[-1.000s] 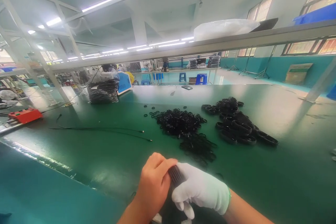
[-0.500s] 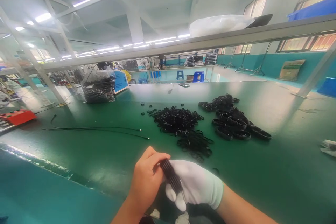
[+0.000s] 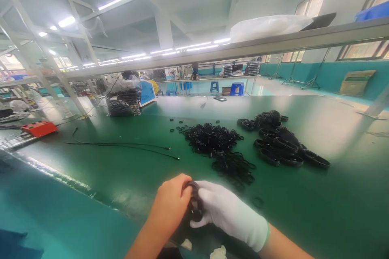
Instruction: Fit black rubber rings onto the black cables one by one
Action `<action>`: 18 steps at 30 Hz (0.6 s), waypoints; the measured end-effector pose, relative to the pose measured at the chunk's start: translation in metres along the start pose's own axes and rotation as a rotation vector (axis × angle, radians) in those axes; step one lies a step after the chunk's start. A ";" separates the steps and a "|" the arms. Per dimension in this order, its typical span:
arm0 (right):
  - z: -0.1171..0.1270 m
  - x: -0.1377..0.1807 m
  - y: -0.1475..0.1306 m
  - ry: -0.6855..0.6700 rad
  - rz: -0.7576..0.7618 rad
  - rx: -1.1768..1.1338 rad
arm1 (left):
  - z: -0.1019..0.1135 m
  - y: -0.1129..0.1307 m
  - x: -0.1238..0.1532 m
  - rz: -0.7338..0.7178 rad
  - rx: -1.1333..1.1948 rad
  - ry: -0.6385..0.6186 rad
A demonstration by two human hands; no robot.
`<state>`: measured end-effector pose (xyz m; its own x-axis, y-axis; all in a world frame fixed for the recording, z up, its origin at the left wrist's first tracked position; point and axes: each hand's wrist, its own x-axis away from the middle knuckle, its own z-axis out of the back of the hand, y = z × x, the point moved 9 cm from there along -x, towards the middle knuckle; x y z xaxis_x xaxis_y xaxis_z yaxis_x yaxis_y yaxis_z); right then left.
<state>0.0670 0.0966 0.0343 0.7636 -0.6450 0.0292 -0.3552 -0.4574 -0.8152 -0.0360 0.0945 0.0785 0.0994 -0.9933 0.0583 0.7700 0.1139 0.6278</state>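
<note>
"Where was the black loop [image 3: 199, 212]?"

"You had it between both hands, on the near side of the heap of small black rings [image 3: 211, 139], above the green surface [image 3: 136, 170]."

"And the fingers?"

"Those of your bare left hand [image 3: 172, 196] were clamped on the loop's left edge; those of your white-gloved right hand [image 3: 226, 208] gripped its right edge."

"What lay around the heap?"

"Two thin black cables [image 3: 121, 144] stretched to its left, thicker black bands [image 3: 279, 145] were piled to its right, and a blue box [image 3: 148, 94] stood beyond it, farther left."
</note>
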 end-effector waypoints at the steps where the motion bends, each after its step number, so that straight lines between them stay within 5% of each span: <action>1: -0.003 0.001 0.002 -0.046 -0.016 -0.064 | -0.001 0.003 0.000 -0.018 -0.018 0.041; 6: -0.008 0.002 0.004 -0.168 -0.074 -0.097 | -0.007 0.008 0.004 -0.090 0.087 0.153; 18: 0.001 0.001 0.018 -0.012 -0.074 0.168 | -0.017 0.003 0.012 -0.207 0.049 0.247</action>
<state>0.0620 0.0889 0.0192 0.7912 -0.6054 0.0865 -0.2035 -0.3942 -0.8962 -0.0223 0.0836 0.0679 0.0984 -0.9604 -0.2605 0.7589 -0.0969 0.6440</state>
